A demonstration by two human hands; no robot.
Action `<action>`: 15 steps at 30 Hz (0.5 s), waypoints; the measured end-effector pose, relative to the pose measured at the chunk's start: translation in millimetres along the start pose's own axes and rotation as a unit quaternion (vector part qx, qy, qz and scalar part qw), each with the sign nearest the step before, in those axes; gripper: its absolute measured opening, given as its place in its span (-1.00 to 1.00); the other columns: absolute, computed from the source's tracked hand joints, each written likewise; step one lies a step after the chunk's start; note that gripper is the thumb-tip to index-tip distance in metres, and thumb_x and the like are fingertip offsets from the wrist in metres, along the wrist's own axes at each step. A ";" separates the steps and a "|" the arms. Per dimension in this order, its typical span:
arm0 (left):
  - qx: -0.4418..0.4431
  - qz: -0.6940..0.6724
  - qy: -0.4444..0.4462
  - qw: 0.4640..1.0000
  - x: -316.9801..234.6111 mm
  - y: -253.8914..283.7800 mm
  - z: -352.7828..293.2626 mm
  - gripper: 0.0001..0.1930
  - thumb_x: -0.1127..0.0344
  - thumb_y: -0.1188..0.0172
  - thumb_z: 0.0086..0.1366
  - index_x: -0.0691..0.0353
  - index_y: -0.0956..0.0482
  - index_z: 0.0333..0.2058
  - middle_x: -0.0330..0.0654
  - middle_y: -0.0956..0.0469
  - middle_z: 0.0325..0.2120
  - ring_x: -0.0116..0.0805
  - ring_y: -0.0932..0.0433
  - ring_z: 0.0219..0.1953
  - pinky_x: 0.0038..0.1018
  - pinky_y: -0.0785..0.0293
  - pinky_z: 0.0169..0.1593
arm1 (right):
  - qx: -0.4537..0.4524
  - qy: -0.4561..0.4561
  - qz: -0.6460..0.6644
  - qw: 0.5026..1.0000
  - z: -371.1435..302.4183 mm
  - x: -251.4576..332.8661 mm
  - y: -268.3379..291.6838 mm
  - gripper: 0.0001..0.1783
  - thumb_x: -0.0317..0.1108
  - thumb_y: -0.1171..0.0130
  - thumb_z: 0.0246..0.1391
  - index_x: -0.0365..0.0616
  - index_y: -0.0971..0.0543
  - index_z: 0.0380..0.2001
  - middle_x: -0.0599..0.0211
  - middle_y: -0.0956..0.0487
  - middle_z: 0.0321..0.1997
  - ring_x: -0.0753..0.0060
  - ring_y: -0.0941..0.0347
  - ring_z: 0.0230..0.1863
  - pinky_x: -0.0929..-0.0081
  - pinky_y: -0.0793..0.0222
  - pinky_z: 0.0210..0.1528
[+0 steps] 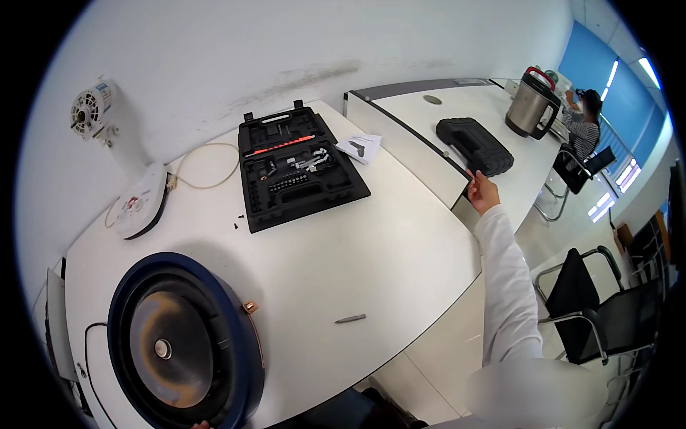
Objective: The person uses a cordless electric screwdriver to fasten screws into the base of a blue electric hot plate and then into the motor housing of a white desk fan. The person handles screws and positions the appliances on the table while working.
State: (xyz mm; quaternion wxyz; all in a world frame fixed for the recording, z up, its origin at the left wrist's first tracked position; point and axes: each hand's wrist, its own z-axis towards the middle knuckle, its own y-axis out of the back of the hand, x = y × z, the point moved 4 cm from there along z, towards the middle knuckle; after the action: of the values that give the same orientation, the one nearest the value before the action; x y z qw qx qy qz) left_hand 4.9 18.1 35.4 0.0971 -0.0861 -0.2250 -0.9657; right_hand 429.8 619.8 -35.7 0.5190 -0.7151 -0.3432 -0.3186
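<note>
My right hand [484, 193] reaches over the end of the low desk divider [411, 146], fingers curled together. Its fingertips are at the near corner of a closed black plastic case [474, 145] on the other desk. Whether they grip the case or the divider's end, I cannot tell. At the lower edge, only a few fingertips of my left hand [203, 425] show against the rim of a round dark blue appliance [239, 314]. This appliance is tilted, with a scorched metal disc [174, 348] facing up. A small grey pointed tool [351, 319] lies on the near desk.
An open black tool case [307, 204] with bits and sockets sits by a paper leaflet [359, 148]. Small screws [236, 226] lie beside it. Left stands a white device with an exposed motor [93, 109]. Beyond are a steel jug [530, 107], chairs [572, 300] and a seated person [587, 125].
</note>
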 end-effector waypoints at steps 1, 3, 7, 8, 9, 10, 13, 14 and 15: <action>0.002 0.005 -0.004 1.000 2.0 1.2 0.2 -0.64 0.17 -0.02 0.08 0.33 -0.51 -0.24 0.05 -0.57 -0.42 -0.06 -0.50 -0.48 -0.26 -0.35 -0.39 | -0.024 0.020 0.025 0.999 -2.7 -3.3 -5.4 -0.77 -0.28 0.04 0.23 -0.21 -0.43 -0.17 0.33 -0.60 -0.29 0.69 -0.38 -0.56 0.81 -0.25 -0.64; 0.004 0.016 -0.015 1.000 5.8 0.3 4.5 -0.65 0.17 -0.03 0.07 0.33 -0.51 -0.27 0.05 -0.57 -0.43 -0.07 -0.50 -0.48 -0.27 -0.34 -0.39 | -0.041 0.032 0.067 0.996 3.3 -8.0 -5.5 -0.81 -0.28 0.01 0.22 -0.18 -0.48 -0.27 0.37 -0.59 -0.35 0.68 -0.38 -0.55 0.80 -0.27 -0.61; 0.000 0.010 0.009 1.000 -6.6 -6.4 -1.3 -0.65 0.17 -0.03 0.07 0.33 -0.52 -0.27 0.04 -0.57 -0.43 -0.08 -0.51 -0.48 -0.28 -0.33 -0.38 | -0.062 0.045 0.033 0.997 20.4 6.2 9.8 -0.81 -0.27 0.00 0.22 -0.16 -0.50 -0.30 0.35 -0.58 -0.35 0.65 -0.39 -0.54 0.73 -0.33 -0.57; -0.008 0.013 0.010 1.000 -7.9 -7.3 -2.8 -0.64 0.16 -0.03 0.07 0.33 -0.52 -0.26 0.03 -0.57 -0.43 -0.08 -0.51 -0.47 -0.28 -0.33 -0.37 | -0.076 0.054 0.018 0.995 21.1 3.8 5.7 -0.81 -0.28 0.02 0.23 -0.17 -0.49 -0.30 0.34 -0.58 -0.33 0.68 -0.39 -0.55 0.72 -0.32 -0.59; -0.012 0.014 0.011 1.000 -7.6 -6.5 -4.0 -0.64 0.16 -0.02 0.07 0.32 -0.52 -0.26 0.03 -0.57 -0.43 -0.08 -0.51 -0.47 -0.28 -0.33 -0.37 | -0.081 0.057 0.017 0.995 18.4 -0.8 -4.3 -0.80 -0.27 0.02 0.23 -0.17 -0.49 -0.30 0.36 -0.58 -0.35 0.68 -0.38 -0.55 0.72 -0.31 -0.59; -0.013 0.016 0.008 1.000 -5.3 -4.3 -4.4 -0.64 0.15 -0.02 0.07 0.32 -0.52 -0.26 0.03 -0.58 -0.43 -0.08 -0.51 -0.47 -0.28 -0.33 -0.36 | -0.089 0.057 0.019 0.994 13.4 -7.4 -14.3 -0.79 -0.25 0.02 0.23 -0.17 -0.50 -0.30 0.39 -0.57 -0.37 0.69 -0.38 -0.56 0.72 -0.31 -0.59; -0.009 0.020 0.005 1.000 -1.8 -1.9 -3.6 -0.63 0.14 -0.02 0.07 0.31 -0.53 -0.27 0.02 -0.58 -0.43 -0.09 -0.51 -0.47 -0.29 -0.32 -0.35 | -0.092 0.065 0.026 0.993 13.3 -8.0 -23.1 -0.74 -0.20 0.03 0.24 -0.16 -0.51 -0.30 0.47 -0.54 -0.45 0.70 -0.35 -0.57 0.75 -0.25 -0.60; -0.007 0.021 0.005 1.000 -0.7 -2.0 -3.3 -0.63 0.13 -0.02 0.07 0.31 -0.53 -0.27 0.02 -0.58 -0.44 -0.10 -0.51 -0.47 -0.30 -0.32 -0.35 | -0.090 0.069 0.029 0.993 13.9 -5.4 -20.7 -0.72 -0.18 0.04 0.24 -0.16 -0.51 -0.30 0.49 -0.52 -0.48 0.71 -0.34 -0.57 0.77 -0.22 -0.60; -0.014 0.017 0.001 1.000 0.1 -2.8 -2.8 -0.63 0.13 -0.02 0.06 0.31 -0.53 -0.27 0.01 -0.58 -0.44 -0.10 -0.51 -0.48 -0.30 -0.32 -0.36 | -0.074 0.056 0.033 0.995 17.6 -2.3 -13.2 -0.72 -0.18 0.05 0.25 -0.17 -0.51 -0.29 0.51 -0.50 -0.51 0.70 -0.33 -0.57 0.78 -0.21 -0.62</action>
State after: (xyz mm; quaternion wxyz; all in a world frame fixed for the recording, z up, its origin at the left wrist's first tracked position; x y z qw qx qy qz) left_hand 3.8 19.2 31.8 0.1122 -0.0904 -0.2099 -0.9670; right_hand 419.4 639.3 -35.2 0.4935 -0.7434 -0.2650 -0.3655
